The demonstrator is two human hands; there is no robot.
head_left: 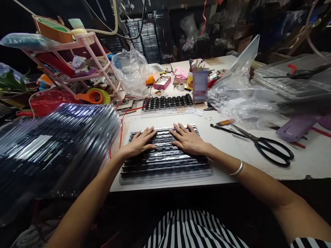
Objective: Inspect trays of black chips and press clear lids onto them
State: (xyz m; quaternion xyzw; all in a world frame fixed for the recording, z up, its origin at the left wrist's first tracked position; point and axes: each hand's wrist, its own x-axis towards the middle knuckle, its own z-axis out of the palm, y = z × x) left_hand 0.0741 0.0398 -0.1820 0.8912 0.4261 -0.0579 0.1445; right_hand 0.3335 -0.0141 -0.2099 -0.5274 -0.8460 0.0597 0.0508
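Your left hand [139, 142] and your right hand [189, 139] lie flat with the fingers spread on the clear lid of the black tray [165, 162], gripping nothing. The tray sits at the near edge of the white table [305, 162], directly in front of you. If you press unevenly, I think the thin lid can bend or the tray can slide off the edge. The scissors [263, 144] lie open near your right forearm; a wide move could catch them
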